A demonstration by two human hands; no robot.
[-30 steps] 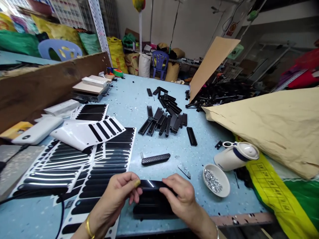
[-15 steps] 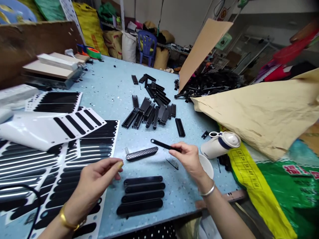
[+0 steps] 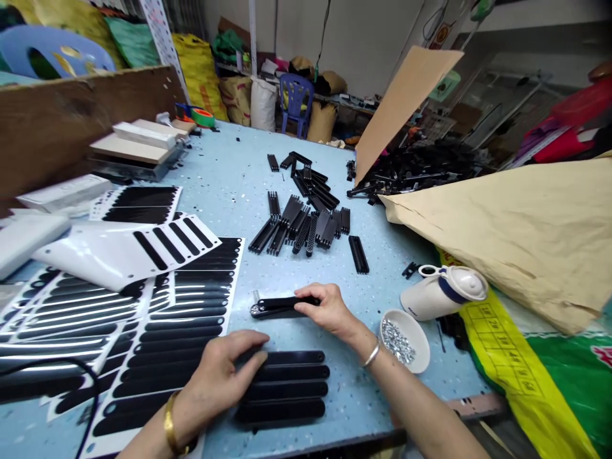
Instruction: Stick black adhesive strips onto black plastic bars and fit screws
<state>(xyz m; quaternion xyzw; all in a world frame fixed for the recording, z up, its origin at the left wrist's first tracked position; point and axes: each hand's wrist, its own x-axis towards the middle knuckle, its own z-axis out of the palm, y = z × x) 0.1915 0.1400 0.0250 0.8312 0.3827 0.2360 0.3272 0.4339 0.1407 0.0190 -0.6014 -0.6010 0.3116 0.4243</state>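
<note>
My right hand (image 3: 329, 312) pinches a thin black strip (image 3: 280, 302) with rounded ends. The strip lies over a black lattice-patterned bar (image 3: 257, 312) on the table, and mostly covers it. Just below, my left hand (image 3: 229, 366) has thumb and fingers apart, over the left end of several smooth black bars (image 3: 291, 389) laid side by side. Whether its fingertips touch those bars I cannot tell. Left of that hand are sheets of black adhesive strips (image 3: 157, 338), one curled sheet (image 3: 119, 245) on top.
Loose black plastic parts (image 3: 301, 223) lie in a heap at mid-table. To the right stand a bowl of small metal pieces (image 3: 399, 341) and a white cup (image 3: 442, 290). Brown paper (image 3: 516, 223) and a cardboard flap (image 3: 406, 108) border more black parts. White boxes (image 3: 67, 191) sit at left.
My right hand has brought the black strip down and left onto the lattice-patterned bar. My left hand has moved down to the row of smooth bars, its fingers parting. The view has shifted.
</note>
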